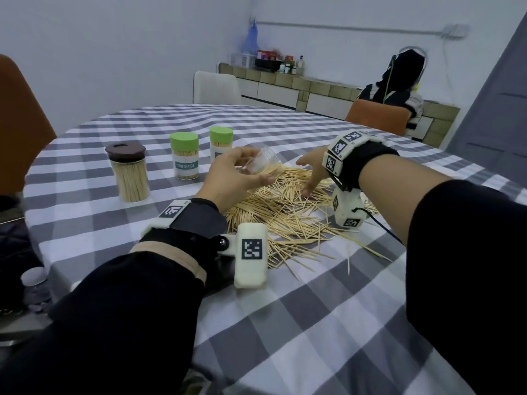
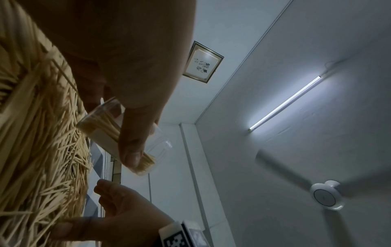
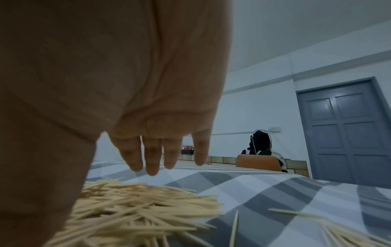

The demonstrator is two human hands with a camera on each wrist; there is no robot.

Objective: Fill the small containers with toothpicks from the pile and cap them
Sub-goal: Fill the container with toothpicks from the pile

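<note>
Working from the biggest thing down, I start with the round table under its grey-and-white checked cloth (image 1: 285, 323), which carries everything I handle here. Under and between my two hands spreads the loose pile of pale wooden toothpicks (image 1: 285, 212); I judge it feather-light and springy, each stick stiff but thin enough to snap, pointed at the ends, and prone to skitter on the cloth. I would pinch a small aligned bundle at its middle rather than rake at the tips.

Beyond my left hand (image 1: 231, 178) stand three filled containers: a clear jar with a dark brown cap (image 1: 128, 172) farthest out to its left, and two green-capped tubs labelled toothpick, the nearer (image 1: 184, 155) and the farther (image 1: 221, 143). Those look done.

In my left hand I hold the small clear plastic container (image 2: 118, 133), uncapped and tilted on its side, thumb and fingers curled round its wall; the left wrist view shows some toothpicks already lying inside it. It seems light, smooth and a little slippery, thin-walled, so I grip it round the barrel, not the rim, and gently.

My right hand (image 1: 310, 172) hangs over the far side of the pile, fingers (image 3: 152, 160) straight and spread downward, holding nothing, tips at or just above the sticks. I cannot see this container's cap.
</note>
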